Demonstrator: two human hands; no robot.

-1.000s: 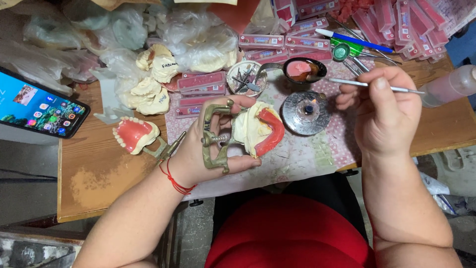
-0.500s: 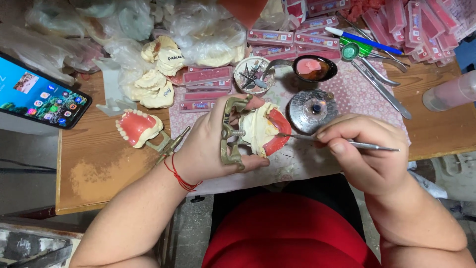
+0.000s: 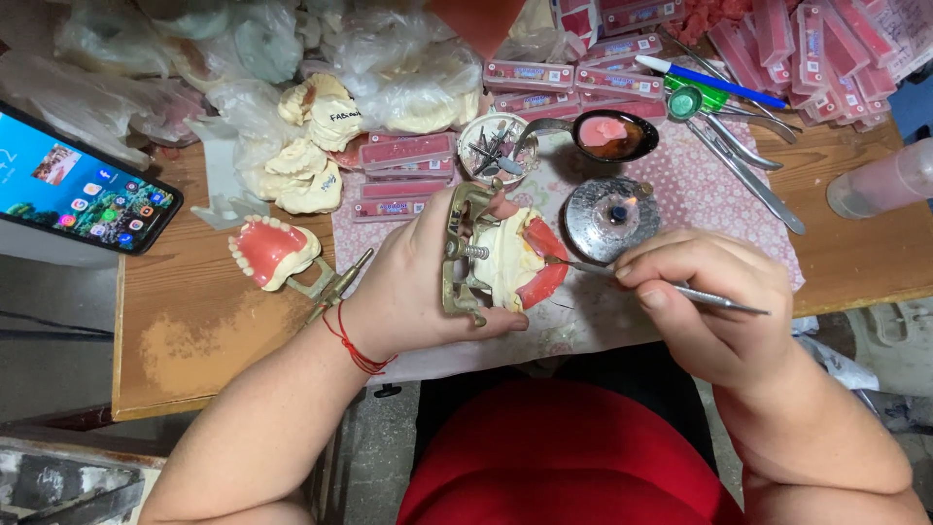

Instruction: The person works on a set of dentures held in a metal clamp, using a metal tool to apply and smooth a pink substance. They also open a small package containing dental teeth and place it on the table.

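My left hand [image 3: 408,282] grips a brass dental articulator [image 3: 457,255] that carries a white plaster model with a red wax rim [image 3: 525,262]. A red thread bracelet circles that wrist. My right hand [image 3: 714,301] pinches a thin metal wax tool [image 3: 719,299]; its tip touches the red wax on the model. Just behind the hands stands a small round metal burner [image 3: 607,216] with a tiny flame. A black spoon holding pink wax [image 3: 612,134] lies beyond it.
A second articulator with a pink denture [image 3: 272,251] lies at the left on the wooden table [image 3: 194,331]. A lit phone [image 3: 78,190] sits far left. Plaster casts [image 3: 311,146], plastic bags, red tooth cards [image 3: 408,156], a dish of burs [image 3: 494,146], pliers [image 3: 748,170] and a bottle [image 3: 884,180] crowd the back.
My right hand came down from the burner with the metal tool and brought its tip onto the red wax. The left hand tilted the articulator slightly toward it.
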